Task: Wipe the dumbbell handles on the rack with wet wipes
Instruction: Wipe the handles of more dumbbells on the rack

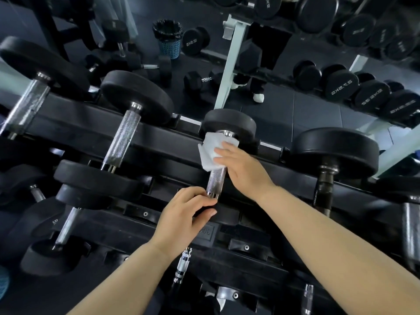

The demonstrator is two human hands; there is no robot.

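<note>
Head view: looking down on a black rack point(75, 126), its tiers stepping toward the camera.
Dumbbell point(228, 123): black-headed, lying across the top tier near the middle of the rack; far head at the back edge, near head at the front edge of that tier and mostly covered.
Handle point(216, 183): knurled chrome, tilted slightly left toward the camera; the lower stretch bare, the upper stretch wrapped.
Wet wipe point(208, 155): white, crumpled, draped round the far end of the handle, just below the far head; loose corners sticking out to the left.
Right grip point(245, 169): closed round the handle from its right side, fingers laid over the wet wipe and holding it against the metal; thumb hidden.
Left grip point(181, 214): curled round the near end of the dumbbell, fingertips touching the chrome collar, thumb hooked under the dark near head.
Left neighbour point(123, 135): larger dumbbell on the same tier, chrome handle bare, well apart from both grips.
Right neighbour point(325, 178): large dumbbell with a dark, dull handle, toward the right end of the tier.
Lower tiers: smaller dumbbells point(68, 223) toward the left front corner, handles chrome.
Basket point(169, 39): blue mesh, black bag inside, on the floor beyond the back edge of the rack.
Second rack point(341, 85): upper right, a row of black dumbbells whose lettering reads reversed.
White post point(229, 69): slanting up behind the far head.
</note>
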